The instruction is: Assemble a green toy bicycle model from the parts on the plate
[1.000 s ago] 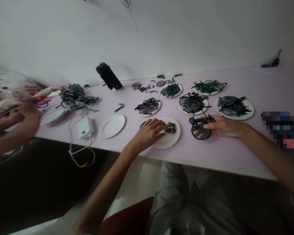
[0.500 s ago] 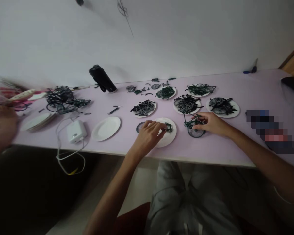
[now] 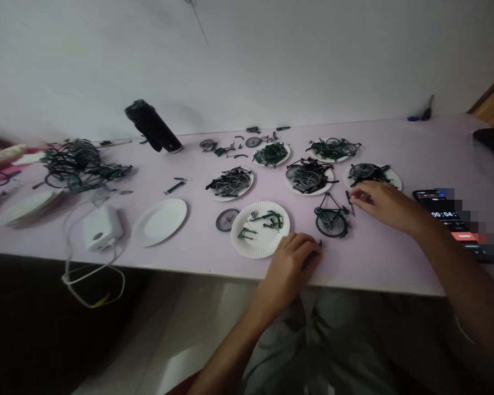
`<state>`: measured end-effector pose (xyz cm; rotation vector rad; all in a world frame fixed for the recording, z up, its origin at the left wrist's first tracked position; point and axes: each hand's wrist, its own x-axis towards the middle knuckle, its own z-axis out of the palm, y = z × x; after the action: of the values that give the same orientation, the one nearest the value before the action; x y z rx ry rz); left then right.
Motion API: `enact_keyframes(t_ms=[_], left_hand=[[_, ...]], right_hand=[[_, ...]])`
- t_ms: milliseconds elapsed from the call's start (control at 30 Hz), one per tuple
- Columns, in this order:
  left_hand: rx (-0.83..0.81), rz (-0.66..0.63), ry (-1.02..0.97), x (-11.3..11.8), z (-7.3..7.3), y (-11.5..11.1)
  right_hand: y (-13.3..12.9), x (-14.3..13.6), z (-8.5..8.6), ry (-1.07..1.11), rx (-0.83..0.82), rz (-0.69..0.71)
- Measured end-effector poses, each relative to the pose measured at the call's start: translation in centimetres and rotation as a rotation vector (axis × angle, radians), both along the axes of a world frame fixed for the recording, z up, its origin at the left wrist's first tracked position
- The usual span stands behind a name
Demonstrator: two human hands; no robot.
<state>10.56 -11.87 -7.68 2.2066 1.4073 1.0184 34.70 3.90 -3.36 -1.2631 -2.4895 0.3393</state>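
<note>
My left hand (image 3: 292, 258) is curled low over the table beside a white paper plate, its fingertips closed at a small dark bicycle part (image 3: 321, 243). To the right, my right hand (image 3: 381, 204) pinches a thin dark model part (image 3: 350, 202). Between my hands a partly built model bicycle frame with one wheel (image 3: 331, 220) lies on the table, touched by neither hand. On the paper plate (image 3: 260, 252) are several small green parts, including a handlebar-like piece (image 3: 275, 218). A loose spoked wheel (image 3: 228, 220) lies at the plate's left.
Plates of model parts (image 3: 310, 176) stand behind. A white plate (image 3: 160, 222), a white adapter with cables (image 3: 102, 229) and a pile of model bicycles (image 3: 80, 164) are on the left. A black bottle (image 3: 153, 126) stands near the wall. A phone (image 3: 453, 225) lies at right.
My right hand has left the model bicycle and moved right; it now pinches a thin part. My left hand has moved from over the plate to its lower right. The view has shifted.
</note>
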Motion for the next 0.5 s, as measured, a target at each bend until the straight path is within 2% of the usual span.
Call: enact_keyframes(t_ms=[233,367,433,500], left_hand=[[0.012,-0.001,-0.041,0.1,-0.4,-0.6],[0.029,0.045,-0.075,0.2,-0.7,-0.9],[0.070,0.103,-0.080,0.2,-0.9,-1.0],[0.117,0.148,-0.077,0.3,-1.1,-1.1]], right_hand=[[-2.3,-2.2,-0.3,-0.241,0.143,-0.078],[-2.8,-2.3,0.4,-0.349,0.238,-0.081],[-2.8,-2.3,0.9,-0.267,0.317,-0.061],[-2.7,-2.4,1.5,-0.032,0.331,-0.046]])
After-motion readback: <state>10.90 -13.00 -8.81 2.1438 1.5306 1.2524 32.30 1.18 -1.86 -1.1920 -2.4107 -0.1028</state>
